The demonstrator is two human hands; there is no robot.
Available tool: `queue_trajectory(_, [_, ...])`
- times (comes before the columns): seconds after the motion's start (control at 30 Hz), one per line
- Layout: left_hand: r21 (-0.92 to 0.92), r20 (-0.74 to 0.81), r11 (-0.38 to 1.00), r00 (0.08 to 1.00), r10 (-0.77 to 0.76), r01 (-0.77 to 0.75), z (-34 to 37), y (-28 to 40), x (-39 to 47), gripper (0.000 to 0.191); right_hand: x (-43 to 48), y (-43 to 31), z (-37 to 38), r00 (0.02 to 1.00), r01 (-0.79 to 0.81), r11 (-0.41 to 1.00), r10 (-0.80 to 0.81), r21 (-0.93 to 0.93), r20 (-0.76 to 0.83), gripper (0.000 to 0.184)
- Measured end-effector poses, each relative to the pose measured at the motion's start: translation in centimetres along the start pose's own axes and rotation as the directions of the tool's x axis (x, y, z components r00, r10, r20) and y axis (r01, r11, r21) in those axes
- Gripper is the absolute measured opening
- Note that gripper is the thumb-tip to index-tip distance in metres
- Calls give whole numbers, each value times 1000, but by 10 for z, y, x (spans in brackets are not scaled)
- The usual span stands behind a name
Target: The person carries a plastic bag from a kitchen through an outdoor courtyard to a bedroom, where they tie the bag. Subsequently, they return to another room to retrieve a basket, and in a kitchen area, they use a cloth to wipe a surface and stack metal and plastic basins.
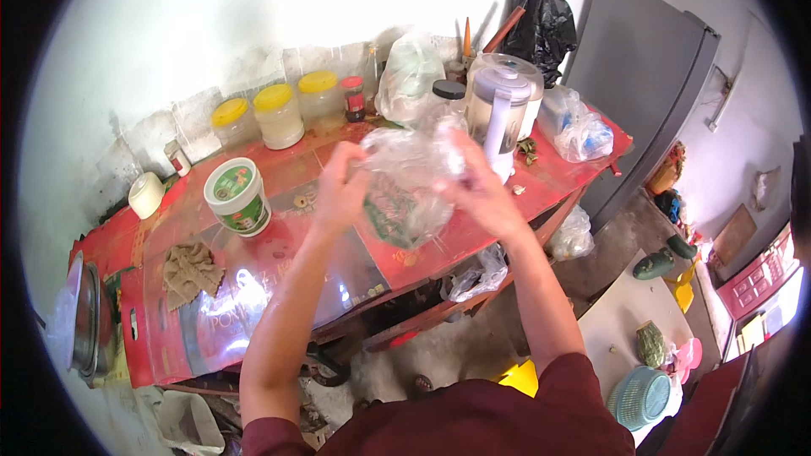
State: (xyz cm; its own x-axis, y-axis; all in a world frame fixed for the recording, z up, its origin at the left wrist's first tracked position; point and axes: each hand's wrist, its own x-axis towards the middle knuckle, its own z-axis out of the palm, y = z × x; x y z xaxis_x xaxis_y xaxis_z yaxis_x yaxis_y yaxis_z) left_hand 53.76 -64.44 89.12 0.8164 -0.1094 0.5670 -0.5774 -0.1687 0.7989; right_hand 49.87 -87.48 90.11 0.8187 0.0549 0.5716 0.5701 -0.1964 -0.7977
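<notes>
A clear plastic bag (405, 171) is stretched between my two hands above the red table. Green and reddish leafy contents, perhaps vegetables, show through its lower part. My left hand (342, 190) pinches the bag's left edge with thumb and fingers. On the other side, my right hand (478, 187) grips the bag's right edge. Motion blurs both hands and the bag, so the exact finger contact is hard to see. Close behind the right hand stands a blender (500, 107) with a pale lilac lid and handle.
The red table (405, 256) carries a white-and-green tub (237, 196), a brown cloth (192, 273) and several yellow-lidded jars (279, 117). Full plastic bags (575, 126) sit near its right end, beside a grey refrigerator (637, 69). A low table (618, 316) holds a teal basket (640, 398) and squashes (652, 264).
</notes>
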Motion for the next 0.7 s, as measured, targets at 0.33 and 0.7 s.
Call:
queue_trajectory(0.33, [290, -36, 940, 979, 199, -180, 28, 10, -48, 79, 8, -7, 38, 957, -290, 762, 232, 579, 174, 43])
queue_trajectory(0.7, [-32, 13, 999, 999, 35, -35, 111, -40, -25, 83, -7, 34, -14, 897, 372, 721, -441, -584, 26, 49])
